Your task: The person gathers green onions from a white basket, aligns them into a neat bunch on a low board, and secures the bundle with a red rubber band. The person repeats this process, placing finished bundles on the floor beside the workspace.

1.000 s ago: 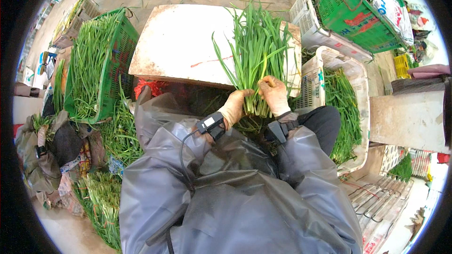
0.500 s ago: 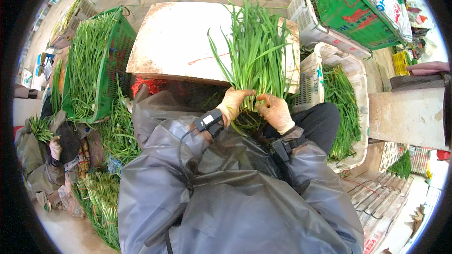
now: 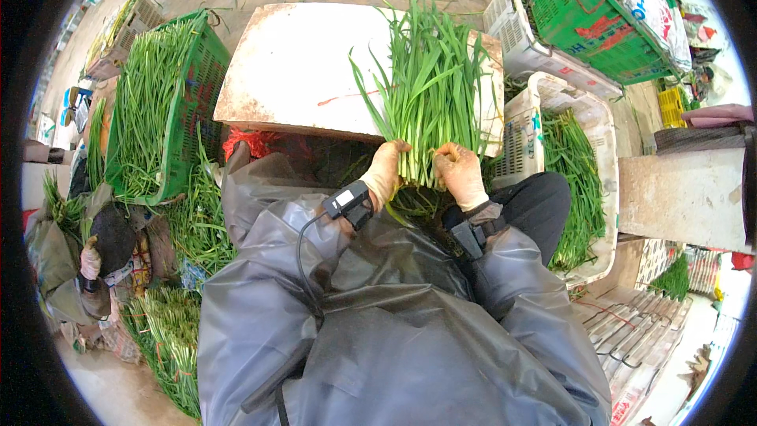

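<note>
A thick bunch of garlic chives [image 3: 432,83] lies with its leaves spread over the right part of a white board [image 3: 307,63]. Its pale stem ends hang over the near edge, toward my lap. My left hand [image 3: 385,171], in a thin pale glove, is closed around the left side of these ends, its thumb across the stems. On the other side, my gloved right hand [image 3: 460,174] pinches stems between thumb and fingertips. The palm-side fingers of both hands are partly hidden.
A green crate [image 3: 169,142] full of chives stands left; a white crate [image 3: 607,213] with chives stands right. Beyond it is a stacked green crate [image 3: 579,24]. Tied bundles [image 3: 169,339] lie lower left, near another person's gloved hand [image 3: 91,262]. Red netting [image 3: 248,142] shows under the board.
My hands have moved slightly apart at the stem ends, the right one turning more upright. At the left, the other person's hand has shifted down a little.
</note>
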### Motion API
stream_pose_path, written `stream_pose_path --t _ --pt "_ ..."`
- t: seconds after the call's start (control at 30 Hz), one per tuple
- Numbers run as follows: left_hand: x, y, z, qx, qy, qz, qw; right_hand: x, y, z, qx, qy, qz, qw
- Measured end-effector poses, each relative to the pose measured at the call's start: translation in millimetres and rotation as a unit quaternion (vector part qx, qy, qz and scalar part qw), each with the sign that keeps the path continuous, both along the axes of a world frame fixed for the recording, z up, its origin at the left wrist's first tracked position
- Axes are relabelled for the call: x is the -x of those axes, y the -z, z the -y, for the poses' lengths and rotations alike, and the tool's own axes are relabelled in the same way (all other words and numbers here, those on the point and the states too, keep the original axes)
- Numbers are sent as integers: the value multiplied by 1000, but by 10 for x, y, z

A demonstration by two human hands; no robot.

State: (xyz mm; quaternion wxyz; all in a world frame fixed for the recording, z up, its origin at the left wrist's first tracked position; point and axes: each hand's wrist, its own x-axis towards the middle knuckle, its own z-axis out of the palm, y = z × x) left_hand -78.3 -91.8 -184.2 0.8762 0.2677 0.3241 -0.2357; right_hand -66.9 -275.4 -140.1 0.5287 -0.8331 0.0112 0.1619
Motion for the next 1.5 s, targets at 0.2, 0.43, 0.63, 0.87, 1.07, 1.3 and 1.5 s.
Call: stream_pose_path --t 0.2,0.43,0.63,0.87,1.07,1.3,1.5 --pt "-8 139 -45 -10 36 53 998 -143 2 -269 -8 -8 -77 997" --pt "-29 237 -27 8 69 91 993 -186 82 -231 -52 0 -100 994" --pt "-86 195 -17 0 81 54 995 -84 -272 -156 -191 13 -82 978" --pt "-5 51 -112 -65 20 39 997 162 -961 188 -370 -81 -123 917" --pt "37 156 -213 -122 5 53 991 378 -1411 456 -492 -244 -87 831" --pt "24 125 -242 -157 44 49 985 592 -534 228 353 -419 36 836" --pt "52 109 -301 -169 46 57 983 611 -368 273 277 -368 47 887"
